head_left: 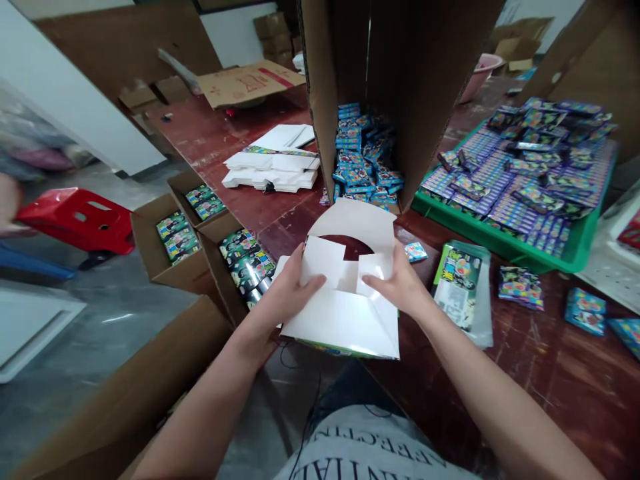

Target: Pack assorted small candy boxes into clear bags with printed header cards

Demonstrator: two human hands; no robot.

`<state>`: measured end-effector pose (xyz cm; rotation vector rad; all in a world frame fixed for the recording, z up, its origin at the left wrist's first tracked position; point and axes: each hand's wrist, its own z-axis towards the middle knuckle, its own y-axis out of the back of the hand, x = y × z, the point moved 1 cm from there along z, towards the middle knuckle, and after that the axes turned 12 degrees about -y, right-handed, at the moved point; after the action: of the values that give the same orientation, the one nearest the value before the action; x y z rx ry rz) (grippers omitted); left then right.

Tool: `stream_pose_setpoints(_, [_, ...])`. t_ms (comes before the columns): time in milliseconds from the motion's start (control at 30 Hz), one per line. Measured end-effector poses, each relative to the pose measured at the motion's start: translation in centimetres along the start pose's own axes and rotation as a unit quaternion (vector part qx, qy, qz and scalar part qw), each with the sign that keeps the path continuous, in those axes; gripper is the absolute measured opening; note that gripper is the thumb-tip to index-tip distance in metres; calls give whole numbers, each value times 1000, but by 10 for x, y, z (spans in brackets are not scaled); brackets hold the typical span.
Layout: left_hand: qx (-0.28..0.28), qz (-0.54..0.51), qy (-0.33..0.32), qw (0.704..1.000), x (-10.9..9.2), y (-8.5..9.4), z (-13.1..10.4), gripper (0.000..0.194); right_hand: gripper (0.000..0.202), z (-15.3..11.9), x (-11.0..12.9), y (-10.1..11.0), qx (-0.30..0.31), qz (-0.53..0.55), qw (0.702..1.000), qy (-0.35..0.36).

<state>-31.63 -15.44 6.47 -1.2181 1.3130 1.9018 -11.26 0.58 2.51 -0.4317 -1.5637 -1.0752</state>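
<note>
A white paperboard box (345, 323), partly folded with its flaps up, is held between my two hands above the table's front edge. My left hand (295, 283) grips its left side, the thumb on an inner flap. On the right side my right hand (395, 277) grips it, thumb over the other small flap. A curved cut-out shows in the raised back panel, and printed colour shows along the lower edge. Behind the box, a tall open carton (320, 100) holds many blue packets (357, 157). One small packet (415, 251) lies just beside my right hand.
A green tray (550, 257) of purple packets stands right. Nearer are a plastic-wrapped green pack (457, 287) and loose packets (520, 287). White flat blanks (273, 160) are stacked back left. Cartons (215, 253) of printed boxes stand left, past them a red stool (80, 217) and a person's hand (9, 203).
</note>
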Motion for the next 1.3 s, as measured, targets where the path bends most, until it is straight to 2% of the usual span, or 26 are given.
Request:
stream_pose_setpoints(67, [-9,32,23,999,3,3,0,86,87,-2,9,3,-5,-116,989,89])
stream_pose_setpoints(100, [-7,34,39,999,5,5,0,85,77,-3,15,6,21,-168,975,141])
stream_pose_setpoints(167, [5,-16,76,997,10,6,0,82,58,-3,28,11,113,-249,937,219])
stream_pose_setpoints(200, [16,-62,92,994,12,7,-1,81,51,-2,35,11,161,-277,918,231])
stream_pose_setpoints(233, [26,-115,107,987,13,7,-2,79,48,0,40,10,194,-300,907,223])
stream_pose_setpoints(300, [18,-209,145,967,15,7,-10,74,48,6,46,3,205,-341,901,171])
stream_pose_setpoints(333, [-13,-236,167,957,16,8,-18,70,48,9,47,-2,192,-359,902,143])
stream_pose_setpoints(400, [-132,-253,206,936,16,10,-41,60,47,14,46,-12,151,-381,905,110])
stream_pose_setpoints(467, [-260,-257,242,899,13,9,-73,54,47,17,42,-21,114,-377,914,102])
stream_pose_setpoints(500, [-290,-275,272,875,11,5,-90,52,47,18,40,-24,98,-367,920,98])
stream_pose_setpoints(533, [-289,-307,324,847,8,0,-105,49,48,19,38,-26,85,-356,926,94])
stream_pose_setpoints(600, [-238,-390,419,784,0,-17,-126,46,49,19,39,-29,75,-338,933,94])
stream_pose_setpoints(633, [-215,-427,441,760,-4,-26,-131,45,48,18,41,-30,75,-331,935,100])
stream_pose_setpoints(667, [-203,-454,440,747,-7,-34,-133,44,48,17,44,-31,76,-326,936,109])
stream_pose_setpoints(733, [-213,-474,397,756,-10,-48,-127,41,46,13,52,-31,70,-320,936,128])
stream_pose_setpoints(833, [-229,-459,331,792,-14,-57,-114,40,42,5,62,-30,34,-340,929,140])
stream_pose_setpoints(967, [-246,-414,270,833,-27,-52,-108,43,37,-6,66,-30,-40,-393,910,128])
stream_pose_setpoints(1067, [-269,-371,240,856,-34,-44,-110,50,37,-11,63,-29,-78,-386,912,112])
stream_pose_setpoints(1167, [-281,-330,217,875,-39,-38,-109,57,40,-14,60,-25,-59,-317,941,101])
stream_pose_setpoints(1300, [-304,-304,164,888,-54,-39,-107,55,32,-22,70,-15,22,-169,974,147])
